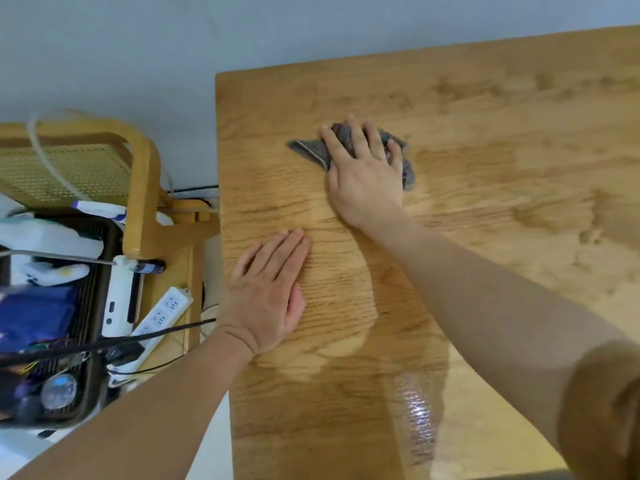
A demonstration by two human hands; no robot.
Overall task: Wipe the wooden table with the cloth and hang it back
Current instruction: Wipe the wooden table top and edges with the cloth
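One cloth (313, 152) under right hand (363, 178), one table (485, 237)

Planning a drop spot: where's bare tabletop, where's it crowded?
Free: the table right of the cloth out to the far edge, and the near strip below the left hand. Taken: the middle left, with the right hand flat on the cloth. The chair beside the table is cluttered.
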